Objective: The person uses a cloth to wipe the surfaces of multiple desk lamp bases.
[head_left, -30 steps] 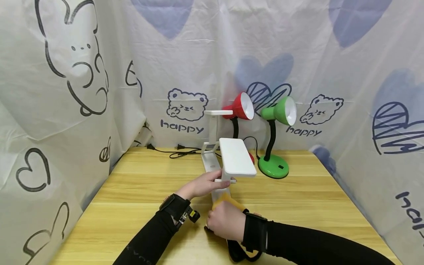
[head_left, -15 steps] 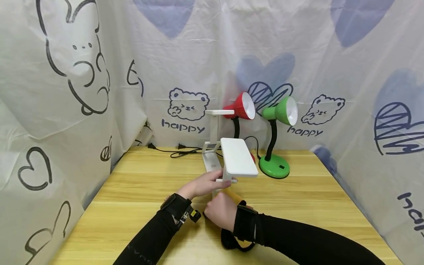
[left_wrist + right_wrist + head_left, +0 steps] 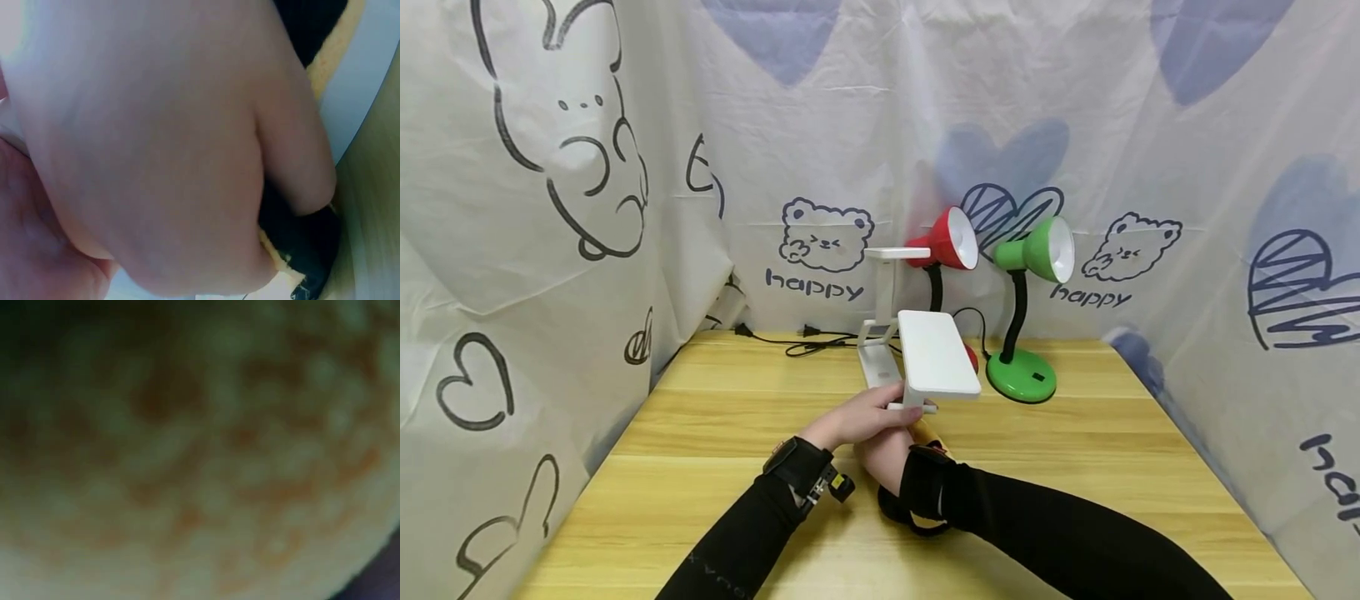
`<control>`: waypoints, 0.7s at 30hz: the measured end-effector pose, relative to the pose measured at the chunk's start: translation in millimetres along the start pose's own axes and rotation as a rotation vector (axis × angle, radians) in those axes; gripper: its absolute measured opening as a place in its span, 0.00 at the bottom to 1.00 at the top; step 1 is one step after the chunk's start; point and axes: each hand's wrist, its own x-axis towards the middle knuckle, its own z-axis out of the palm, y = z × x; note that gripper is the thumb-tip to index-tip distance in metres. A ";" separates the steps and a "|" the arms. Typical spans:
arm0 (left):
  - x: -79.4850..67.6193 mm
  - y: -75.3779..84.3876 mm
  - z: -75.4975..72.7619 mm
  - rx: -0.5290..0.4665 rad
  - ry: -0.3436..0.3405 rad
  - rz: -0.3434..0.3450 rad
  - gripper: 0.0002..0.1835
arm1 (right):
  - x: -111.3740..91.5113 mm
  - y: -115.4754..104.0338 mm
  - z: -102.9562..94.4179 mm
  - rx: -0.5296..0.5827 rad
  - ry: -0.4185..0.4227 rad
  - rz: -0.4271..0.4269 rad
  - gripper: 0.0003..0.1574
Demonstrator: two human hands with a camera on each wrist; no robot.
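Observation:
A white desk lamp with a flat rectangular head (image 3: pixel 938 354) stands in front of me. My left hand (image 3: pixel 856 418) grips its stem just below the head. Under and partly behind that hand, my right hand (image 3: pixel 882 460) holds a yellow-and-black cloth (image 3: pixel 309 250) bunched in curled fingers against the white base (image 3: pixel 359 81) of the lamp. A loose end of the cloth hangs below the right wrist in the head view. The right fingertips are hidden there by the left hand. A blurred yellowish surface fills the right wrist view.
Behind stands a second white lamp (image 3: pixel 884 287), close to a red lamp (image 3: pixel 955 237) and a green lamp (image 3: pixel 1021 377). Black cords with plugs (image 3: pixel 811 332) lie at the back of the wooden table (image 3: pixel 715 417). Printed curtains (image 3: pixel 820 108) enclose the back and sides.
My right hand has slid the cloth away from me along the lamp's base, up to beneath the left hand. The left hand and the lamp have stayed in place.

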 end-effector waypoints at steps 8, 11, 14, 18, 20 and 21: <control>-7.9 26.2 -7.3 0.002 -0.057 -0.008 0.22 | -13.8 2.9 -6.4 -0.045 0.056 -0.015 0.11; -12.7 37.7 -8.9 -0.008 -0.057 0.005 0.22 | -21.6 5.3 -11.7 -0.039 0.126 -0.011 0.14; -14.1 38.5 -8.7 -0.044 -0.059 -0.004 0.22 | -31.9 7.9 -18.0 0.052 0.210 -0.024 0.24; -8.2 17.3 -3.3 -0.074 -0.044 -0.015 0.23 | -47.2 14.4 -24.7 0.221 0.277 -0.115 0.31; -4.9 7.6 -0.9 -0.072 -0.035 -0.012 0.23 | -53.8 18.1 -26.9 0.265 0.303 -0.166 0.30; -3.4 3.1 0.3 -0.072 -0.030 -0.006 0.23 | -56.6 19.5 -27.7 0.282 0.315 -0.188 0.29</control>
